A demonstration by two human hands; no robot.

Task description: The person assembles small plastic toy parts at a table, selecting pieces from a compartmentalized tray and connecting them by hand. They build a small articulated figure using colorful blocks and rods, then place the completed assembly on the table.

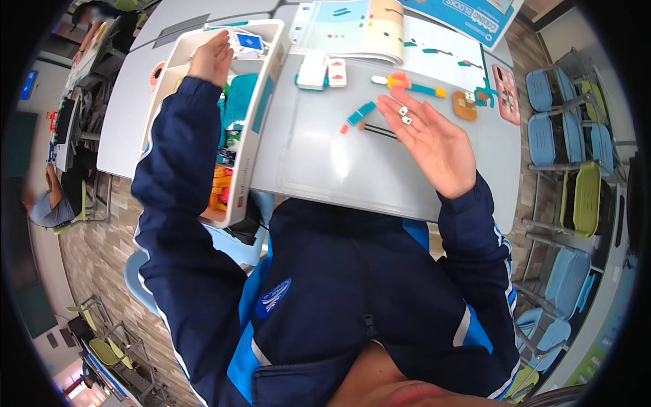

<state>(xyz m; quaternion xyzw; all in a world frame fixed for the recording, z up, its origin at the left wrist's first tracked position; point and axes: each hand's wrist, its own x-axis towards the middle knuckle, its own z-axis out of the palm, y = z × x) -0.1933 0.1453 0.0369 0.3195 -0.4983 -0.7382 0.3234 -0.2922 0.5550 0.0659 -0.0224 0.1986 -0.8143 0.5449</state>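
Note:
My left hand (213,61) is over the far part of a long white bin (271,57), its fingers stretched out and close together, with nothing visible in them. Beneath its wrist, the bin holds teal pieces (239,102). My right hand (437,139) is turned palm up above the table, fingers extended. Two small white blocks (405,115) with dark dots lie on its fingers. Beyond that hand is a rod-like build (424,88) of white, yellow, red and teal pieces. To the left of it lie a teal beam (361,112), a small red piece (344,129) and dark thin rods (378,130).
White block-like pieces (312,72) sit below an open booklet (352,34). A brown piece (464,106) and a pink patterned phone case (506,93) are at the right. A blue box (468,17) stands behind. Blue chairs (542,139) line the right side; another person (54,203) sits far left.

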